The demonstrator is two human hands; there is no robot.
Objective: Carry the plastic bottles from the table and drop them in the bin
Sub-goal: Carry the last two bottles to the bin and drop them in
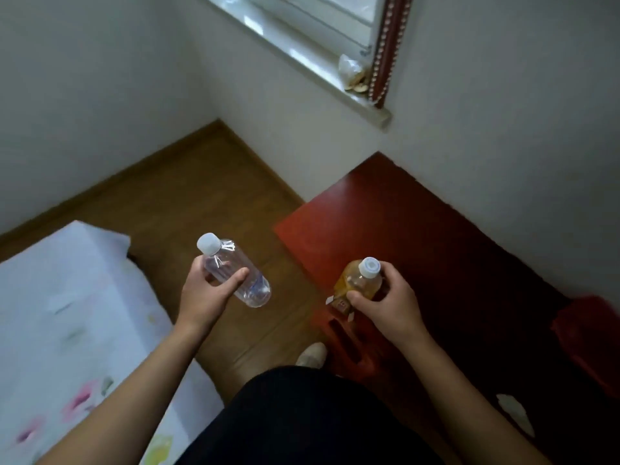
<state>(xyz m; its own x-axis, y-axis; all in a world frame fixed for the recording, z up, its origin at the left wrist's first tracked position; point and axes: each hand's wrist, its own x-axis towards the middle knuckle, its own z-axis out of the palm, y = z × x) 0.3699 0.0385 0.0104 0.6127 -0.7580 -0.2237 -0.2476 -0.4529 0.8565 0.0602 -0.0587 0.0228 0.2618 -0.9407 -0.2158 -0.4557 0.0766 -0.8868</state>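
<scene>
Two plastic bottles are in hand, one each. The left hand (204, 293) has its fingers (235, 279) wrapped round a clear bottle (235, 273) with a white cap, tilted over the wooden floor (208, 182). The right hand (385, 303) curls its fingers about an amber bottle (360, 283), also white-capped, held near the left edge of the dark red bench (419, 229). A bed (67, 313) with a pale flowered sheet lies at the near left.
</scene>
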